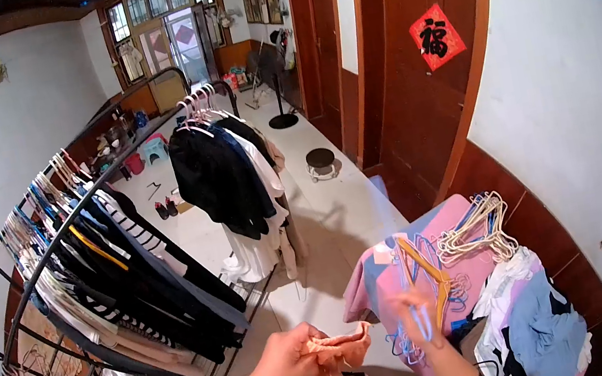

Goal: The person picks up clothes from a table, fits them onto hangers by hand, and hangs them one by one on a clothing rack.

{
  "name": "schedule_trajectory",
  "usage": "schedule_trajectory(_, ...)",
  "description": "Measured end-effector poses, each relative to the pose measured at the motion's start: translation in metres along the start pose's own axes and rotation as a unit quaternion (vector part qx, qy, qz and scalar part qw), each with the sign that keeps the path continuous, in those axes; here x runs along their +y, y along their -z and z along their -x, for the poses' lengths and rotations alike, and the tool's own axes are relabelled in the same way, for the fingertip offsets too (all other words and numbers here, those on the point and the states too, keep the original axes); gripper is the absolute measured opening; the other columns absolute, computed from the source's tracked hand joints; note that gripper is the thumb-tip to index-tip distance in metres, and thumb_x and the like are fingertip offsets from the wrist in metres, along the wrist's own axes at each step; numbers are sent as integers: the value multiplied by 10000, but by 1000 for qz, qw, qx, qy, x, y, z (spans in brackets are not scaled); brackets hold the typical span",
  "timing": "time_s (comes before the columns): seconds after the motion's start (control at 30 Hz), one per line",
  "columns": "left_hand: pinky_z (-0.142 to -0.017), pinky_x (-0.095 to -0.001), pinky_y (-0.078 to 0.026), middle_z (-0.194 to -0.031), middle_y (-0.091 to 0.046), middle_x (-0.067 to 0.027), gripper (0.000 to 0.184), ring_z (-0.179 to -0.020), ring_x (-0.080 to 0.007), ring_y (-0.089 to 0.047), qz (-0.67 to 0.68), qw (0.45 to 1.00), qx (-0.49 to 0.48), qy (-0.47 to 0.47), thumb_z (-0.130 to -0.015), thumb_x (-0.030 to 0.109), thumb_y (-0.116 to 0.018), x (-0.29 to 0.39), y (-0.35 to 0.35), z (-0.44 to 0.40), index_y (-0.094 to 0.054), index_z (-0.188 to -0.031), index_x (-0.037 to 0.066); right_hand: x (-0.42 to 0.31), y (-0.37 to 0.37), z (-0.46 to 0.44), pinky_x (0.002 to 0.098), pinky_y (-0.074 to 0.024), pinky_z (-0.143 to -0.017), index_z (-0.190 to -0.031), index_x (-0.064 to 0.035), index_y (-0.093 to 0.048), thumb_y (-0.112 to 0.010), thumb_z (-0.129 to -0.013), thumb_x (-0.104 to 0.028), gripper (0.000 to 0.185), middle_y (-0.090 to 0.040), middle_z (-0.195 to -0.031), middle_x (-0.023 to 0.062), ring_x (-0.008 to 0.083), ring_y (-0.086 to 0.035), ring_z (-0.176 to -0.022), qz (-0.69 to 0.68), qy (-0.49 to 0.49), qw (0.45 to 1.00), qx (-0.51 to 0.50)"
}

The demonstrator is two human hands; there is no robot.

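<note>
Peach-coloured cloth (pixel 353 346) juts rightward from the left grip (pixel 291 355).

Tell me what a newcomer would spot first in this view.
Probably the bright red diamond sign with its black character, on the brown door at upper right. Next come the packed row of hung clothes along the left and, at bottom centre, the peach cloth in the person's left hand.
</note>
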State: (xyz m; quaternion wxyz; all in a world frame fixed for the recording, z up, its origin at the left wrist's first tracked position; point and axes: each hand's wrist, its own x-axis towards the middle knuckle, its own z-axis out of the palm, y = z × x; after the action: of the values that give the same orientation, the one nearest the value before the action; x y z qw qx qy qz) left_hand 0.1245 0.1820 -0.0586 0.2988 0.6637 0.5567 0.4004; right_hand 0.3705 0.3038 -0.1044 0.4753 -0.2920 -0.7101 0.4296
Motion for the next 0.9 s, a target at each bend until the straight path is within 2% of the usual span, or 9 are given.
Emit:
schedule_trajectory(0.03, -645, -335, -531, -805, -688, -124, 249, -730, -283, -695, -8, 1000, 13, -11, -771, 130, -741, -7, 4, 0, -621, -980, 70, 1, -13, -4, 250, -429, -629, -1016, -55, -740, -692, -842, -15, 184, -626, -811, 27, 111, -508, -681, -39, 3, 999, -22)
schedule_trajectory(0.07, -632, -346, -530, -800, -685, -119, 235, -727, -302, -690, -16, 999, 1, -45, -787, 154, -748, -7, -2, 0, -627, -978, 90, -4, -31, 1, 263, -437, -618, -1048, -57, -730, -751, -795, -67, 254, -656, -826, 27, 114, -535, -671, -28, -22, 982, -185)
schedule_trajectory(0.2, -606, -354, -526, -785, -681, -110, 219, -682, -302, -682, -4, 997, 19, -71, -806, 149, -741, -15, -6, 6, -636, -993, 102, -1, -50, 3, 276, -500, -687, -1039, -8, -715, -754, -755, -30, 288, -693, -889, 94, 168, -641, -780, 15, -17, 966, -258)
schedule_trajectory(0.23, -689, -330, -536, -891, -705, -107, 210, -788, -264, -700, 17, 999, 2, -38, -776, 65, -724, -14, -3, 9, -609, -951, 64, 4, -56, 5, 283, -512, -691, -1040, -7, -712, -751, -762, -39, 283, -702, -903, 94, 178, -657, -787, 8, -3, 961, -276)
schedule_trajectory(0.4, -758, -295, -541, -988, -726, -112, 250, -885, -210, -713, 36, 999, 1, -41, -749, 11, -723, -22, 2, 18, -552, -931, 29, 21, -70, 24, 315, -520, -734, -1032, -58, -725, -673, -785, -74, 253, -706, -887, 119, 222, -688, -806, 84, 18, 961, -262)
schedule_trajectory(0.47, -707, -297, -527, -894, -698, -81, 262, -788, -193, -677, 53, 997, 17, -61, -758, 66, -757, -23, 2, 18, -551, -918, 41, 23, -70, 29, 314, -525, -762, -1033, -67, -728, -658, -773, -58, 269, -713, -905, 117, 245, -693, -824, 37, -105, 964, -243)
schedule_trajectory(0.6, -601, -328, -458, -747, -561, -35, 304, -658, -189, -560, 41, 996, 10, -81, -794, 273, -791, -30, 1, 26, -573, -850, 69, 13, -68, 27, 320, -533, -765, -977, -72, -725, -632, -762, -35, 237, -713, -901, 118, 258, -697, -837, 69, -84, 970, -218)
schedule_trajectory(0.7, -598, -386, -446, -723, -579, -121, 440, -662, -294, -578, -6, 996, -57, 71, -866, 495, -642, -33, -2, 31, -582, -831, 61, 3, -67, 26, 329, -532, -733, -949, -88, -720, -682, -761, -114, 193, -705, -876, 105, 266, -692, -816, 120, -51, 966, -226)
schedule_trajectory(0.9, -610, -410, -491, -746, -669, -134, 397, -679, -306, -660, -29, 993, -75, 83, -879, 462, -652, -50, -12, 44, -615, -884, 67, -1, -71, 27, 341, -527, -671, -939, -109, -723, -705, -741, -170, 208, -699, -821, 98, 268, -692, -752, 155, -26, 965, -211)
